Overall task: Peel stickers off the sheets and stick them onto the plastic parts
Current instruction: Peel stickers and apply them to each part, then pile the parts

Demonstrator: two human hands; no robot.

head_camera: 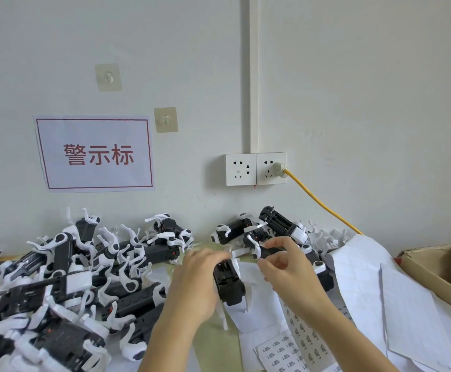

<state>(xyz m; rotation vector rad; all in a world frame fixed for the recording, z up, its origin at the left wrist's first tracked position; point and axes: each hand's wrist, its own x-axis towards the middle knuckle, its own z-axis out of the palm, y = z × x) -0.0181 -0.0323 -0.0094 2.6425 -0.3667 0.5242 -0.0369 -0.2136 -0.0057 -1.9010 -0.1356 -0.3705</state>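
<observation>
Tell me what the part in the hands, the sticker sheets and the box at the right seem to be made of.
Held part: apparently moulded plastic, black body and white pieces, slight sheen. Sticker sheets: thin white paper, flat and curling, printed labels in rows. Box: brown cardboard, matte, with a raw edge.

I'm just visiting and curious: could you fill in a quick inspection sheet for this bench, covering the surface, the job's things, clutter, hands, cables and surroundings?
Surface: pale table, mostly covered.
Job's things: black plastic part held over the table; sticker sheet with printed labels in front; piles of black-and-white parts to the left and at the back.
Clutter: used white backing sheets heaped on the right; cardboard box at the right edge.
Hands: left hand grips the part; right hand pinches something small above it, too small to identify.
Cables: yellow cable plugged into the wall socket.
Surroundings: white wall, a red-lettered sign, two adhesive hooks.
</observation>
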